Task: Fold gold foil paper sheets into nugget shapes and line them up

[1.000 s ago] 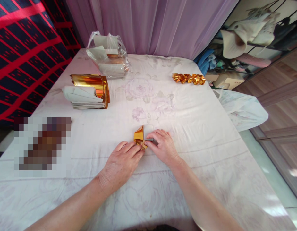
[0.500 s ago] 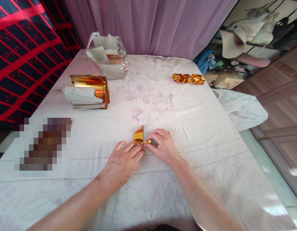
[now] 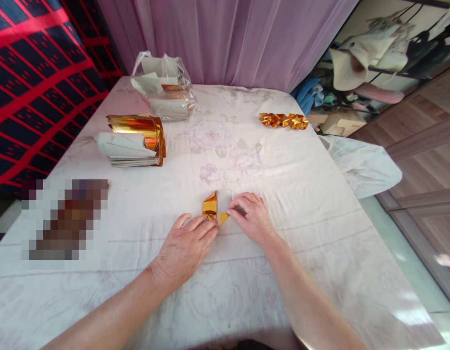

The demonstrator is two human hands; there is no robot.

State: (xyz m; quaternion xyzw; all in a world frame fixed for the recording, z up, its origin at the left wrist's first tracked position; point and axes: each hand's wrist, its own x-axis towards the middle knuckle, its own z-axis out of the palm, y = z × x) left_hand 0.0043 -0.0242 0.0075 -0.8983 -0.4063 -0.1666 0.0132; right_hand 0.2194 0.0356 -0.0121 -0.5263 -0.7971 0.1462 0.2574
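Note:
A small sheet of gold foil paper, white on its back, lies partly folded on the table in front of me. Its left part shows shiny gold, the upper right part white, and a gold triangular flap sits at the lower right. My left hand rests flat with fingers stretched out, the fingertips pressing the paper's lower edge. At the right edge, my right hand has thumb and forefinger pinched on the flap's corner. Part of the lower edge is hidden under my left fingertips.
A stack of gold foil paper stands at the left, a clear plastic bag of paper behind it. Folded gold pieces lie in a row at the far right. A pixelated patch covers something on the left. The tablecloth is floral.
My right fingers have shifted slightly right along the paper. The raised gold strip now lies flatter as a triangular flap, and more white shows. My left hand stays in place.

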